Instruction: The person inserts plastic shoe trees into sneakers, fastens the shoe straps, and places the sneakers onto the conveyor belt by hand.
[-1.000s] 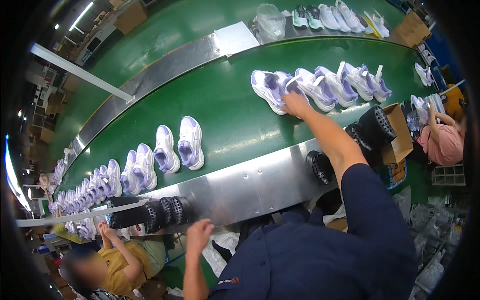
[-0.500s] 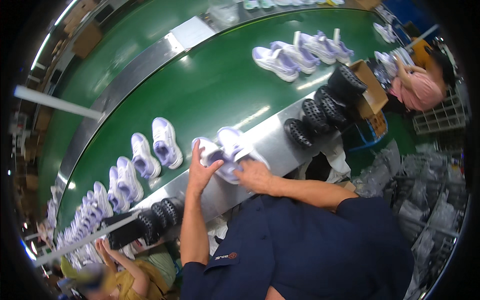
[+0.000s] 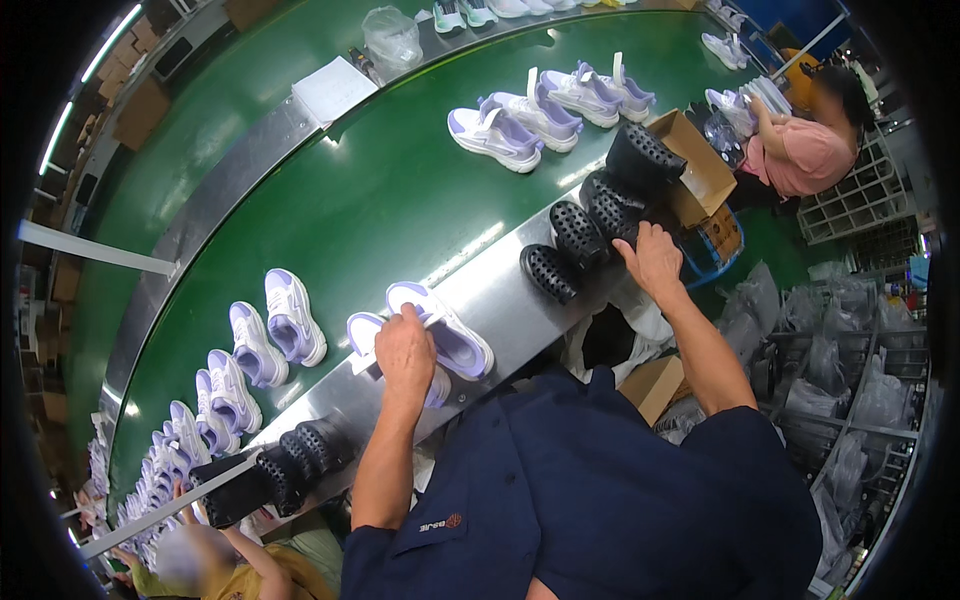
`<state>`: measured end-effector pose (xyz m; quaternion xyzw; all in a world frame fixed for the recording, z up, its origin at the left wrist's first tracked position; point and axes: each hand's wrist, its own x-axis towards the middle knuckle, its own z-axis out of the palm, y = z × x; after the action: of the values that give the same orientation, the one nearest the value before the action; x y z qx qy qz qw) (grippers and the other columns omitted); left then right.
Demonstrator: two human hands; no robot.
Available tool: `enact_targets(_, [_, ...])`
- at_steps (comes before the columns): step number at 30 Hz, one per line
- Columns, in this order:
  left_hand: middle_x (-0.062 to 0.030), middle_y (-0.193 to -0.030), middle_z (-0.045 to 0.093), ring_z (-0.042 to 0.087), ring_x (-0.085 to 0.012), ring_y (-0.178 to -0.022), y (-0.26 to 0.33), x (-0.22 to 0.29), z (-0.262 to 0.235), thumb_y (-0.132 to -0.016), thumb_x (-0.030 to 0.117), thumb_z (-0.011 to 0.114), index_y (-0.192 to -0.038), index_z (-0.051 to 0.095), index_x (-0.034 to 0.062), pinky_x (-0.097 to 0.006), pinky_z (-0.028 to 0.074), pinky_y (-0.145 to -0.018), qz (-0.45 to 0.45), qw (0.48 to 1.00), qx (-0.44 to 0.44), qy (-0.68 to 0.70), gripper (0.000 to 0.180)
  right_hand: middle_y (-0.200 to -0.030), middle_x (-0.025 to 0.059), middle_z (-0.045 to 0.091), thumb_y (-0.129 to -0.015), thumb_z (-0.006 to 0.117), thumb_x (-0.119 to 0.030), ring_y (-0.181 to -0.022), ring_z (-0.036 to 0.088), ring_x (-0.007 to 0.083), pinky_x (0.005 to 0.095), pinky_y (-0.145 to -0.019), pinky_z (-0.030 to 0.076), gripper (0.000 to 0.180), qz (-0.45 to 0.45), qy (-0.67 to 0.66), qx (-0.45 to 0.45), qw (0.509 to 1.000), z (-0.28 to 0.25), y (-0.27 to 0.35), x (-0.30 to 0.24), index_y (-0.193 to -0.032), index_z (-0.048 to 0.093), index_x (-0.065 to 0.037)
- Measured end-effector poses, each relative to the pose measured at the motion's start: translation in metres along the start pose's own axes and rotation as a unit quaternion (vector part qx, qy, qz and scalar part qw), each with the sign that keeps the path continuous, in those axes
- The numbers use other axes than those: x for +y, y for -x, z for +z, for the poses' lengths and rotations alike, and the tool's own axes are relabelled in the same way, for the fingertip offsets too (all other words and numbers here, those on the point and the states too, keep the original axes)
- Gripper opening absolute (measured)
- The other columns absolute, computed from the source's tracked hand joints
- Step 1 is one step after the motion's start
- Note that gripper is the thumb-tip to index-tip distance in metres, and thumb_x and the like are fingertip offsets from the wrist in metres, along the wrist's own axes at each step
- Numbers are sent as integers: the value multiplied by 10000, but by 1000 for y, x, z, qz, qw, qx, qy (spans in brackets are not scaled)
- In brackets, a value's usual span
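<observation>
A pair of white and lavender sneakers rests at the metal ledge in front of me. The right sneaker (image 3: 460, 345) shows its open collar; the left sneaker (image 3: 366, 333) is partly covered by my left hand (image 3: 405, 352). That hand is closed over the left sneaker's upper, beside a pale strap, its fingertips partly hidden. Out to the right, my right hand (image 3: 654, 258) has thumb and fingers apart at the near end of a black perforated shoe form (image 3: 612, 203). Two more black shoe forms, a middle one (image 3: 578, 235) and a nearer one (image 3: 548, 274), lie beside it.
Sneakers stand in a row (image 3: 245, 345) at left and a group (image 3: 540, 115) at far right on the green belt (image 3: 390, 200). A cardboard box (image 3: 695, 170) adjoins the forms. More black forms (image 3: 300, 455) lie lower left. Co-workers sit at both ends.
My right hand has left the sneakers and moved right to the black forms. My left hand has gone from spread beside the pair to closed over the left sneaker. The view has shifted.
</observation>
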<state>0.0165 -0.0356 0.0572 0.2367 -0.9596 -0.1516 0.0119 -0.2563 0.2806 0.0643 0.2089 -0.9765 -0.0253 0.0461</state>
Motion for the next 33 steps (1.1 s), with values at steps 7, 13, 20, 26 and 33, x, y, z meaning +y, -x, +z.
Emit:
enact_targets(7, [-288,-878,636,617,-458,-824,4,-15,19,-791,44,606,-903,596,-59,-518,484,-741,-55,970,70,226,153,-891,163,645,-878,698,-412,-850,648,363,442,-708,528,406,-131,-121,125,976,-92,15,-32,-945,617,-20])
enact_targets(13, [-270,-788,664,655,-433,-763,-25,-15,24,-789,139,614,-879,681,-50,-461,521,-714,-81,965,32,247,219,-771,260,651,-872,677,-415,-765,662,430,478,-672,515,445,-211,-269,-307,888,-100,70,-142,-885,649,29])
enact_targets(20, [-254,-827,669,668,-405,-810,-39,8,24,-806,47,567,-929,703,-18,-452,528,-762,38,947,-16,318,195,-786,207,683,-896,633,-294,-705,679,405,472,-664,555,319,-221,-206,-130,944,-19,95,-211,-865,643,23])
enact_targets(26, [-239,-796,641,649,-447,-836,-11,4,40,-759,77,732,-1427,437,26,-461,532,-807,15,948,106,300,733,-945,256,656,-805,750,-167,-909,651,432,474,-824,527,397,-241,-325,-39,914,1,104,-194,-1092,582,51])
enact_targets(33, [-360,-1118,637,682,-410,-1014,-8,11,20,-743,154,795,-1571,202,131,-401,557,-859,-154,876,-164,427,1019,-984,317,657,-820,745,-155,-912,652,482,511,-805,525,379,-197,-290,-239,906,27,78,-203,-1053,544,67])
